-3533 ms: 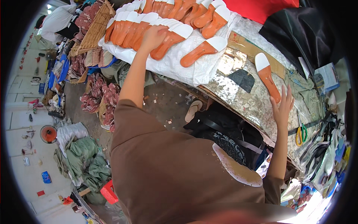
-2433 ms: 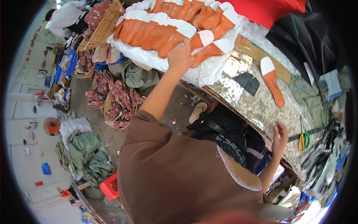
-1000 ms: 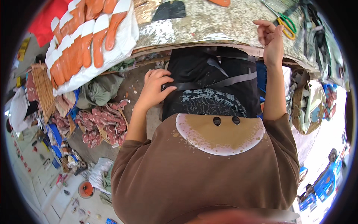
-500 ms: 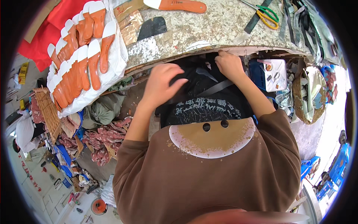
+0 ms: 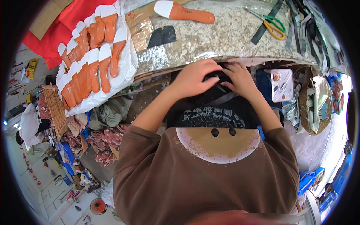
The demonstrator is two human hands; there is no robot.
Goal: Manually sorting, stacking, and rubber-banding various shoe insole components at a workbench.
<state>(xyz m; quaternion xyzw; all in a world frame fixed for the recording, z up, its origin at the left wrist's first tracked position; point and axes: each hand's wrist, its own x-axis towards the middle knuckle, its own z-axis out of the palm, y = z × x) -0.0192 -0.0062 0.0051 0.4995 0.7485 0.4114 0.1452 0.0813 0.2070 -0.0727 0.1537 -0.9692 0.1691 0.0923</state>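
Both my hands are together over my lap, just under the front edge of the worktable [image 5: 180, 52]. My left hand [image 5: 197, 77] is curved, its thumb apart from the fingers and nothing seen between them. Its fingertips reach close to my right hand [image 5: 240, 79]. That hand's fingers bend in against something small and dark that I cannot make out. A black apron [image 5: 191, 103] with pale printing covers my lap. On it, below the hands, lies a grey strip [image 5: 224, 99].
Orange and white insoles [image 5: 105, 67] lie in rows on white sheeting at the left; another insole [image 5: 187, 14] is on the table. Scissors [image 5: 273, 28] with green and yellow handles lie at the right, near dark strips [image 5: 300, 30]. A white tray [image 5: 282, 85] and a basket [image 5: 316, 108] stand below.
My left hand has moved right, from beside the apron to next to my right hand. The right hand's fingers have come slightly down from the table edge. The whole view has shifted a little.
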